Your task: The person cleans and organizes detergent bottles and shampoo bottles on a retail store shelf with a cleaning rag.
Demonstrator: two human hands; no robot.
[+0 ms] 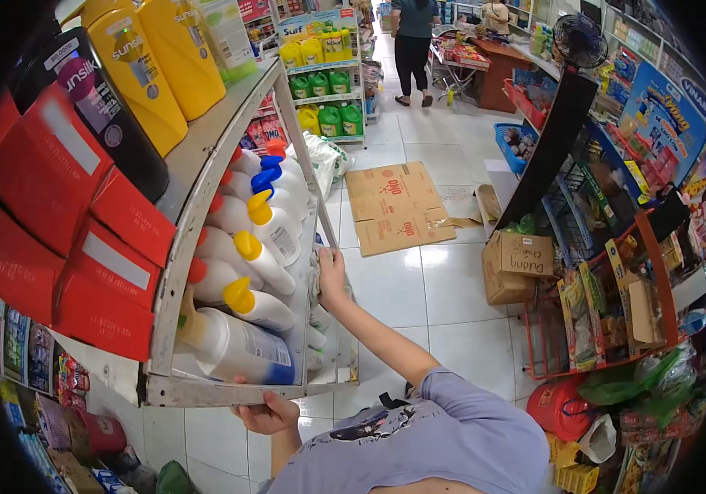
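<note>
My left hand (269,413) is closed on the bottom front edge of a worn white metal shelf (246,397), one fingertip showing above the rim. Farther along the same shelf, my right hand (332,278) is closed at its outer side, on what looks like a crumpled grey cloth (315,273), partly hidden. White bottles lie tilted in rows on this shelf; one yellow-capped bottle (259,309) and a larger pump bottle (242,350) are nearest my left hand. Red boxes (114,255) and a yellow Sunsilk bottle (135,70) stand on the level above.
Flattened OMO cardboard (394,206) lies on the tiled floor ahead. To the right are a cardboard box (517,257), a red wire basket rack (600,329) and a red container (563,409). A Surf display (320,78) stands at the back; a person (415,49) is in the aisle.
</note>
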